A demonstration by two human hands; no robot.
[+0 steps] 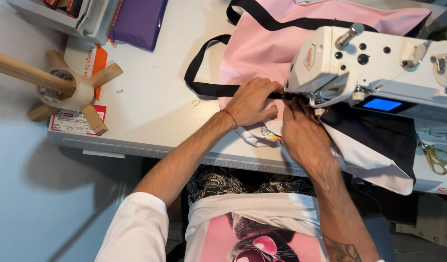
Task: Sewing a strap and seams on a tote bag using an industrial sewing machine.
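A pink fabric bag with a black strap lies on the white sewing table, under the head of a white sewing machine. My left hand presses flat on the strap and pink fabric just left of the needle area. My right hand rests on the fabric right below the machine head, fingers pointing at the presser foot. White fabric and black fabric hang over the table's front edge to the right.
A wooden thread stand sits at the table's left end on printed papers. A purple fabric piece lies at the back left. Gold-handled scissors rest at the far right. The machine has a lit blue screen.
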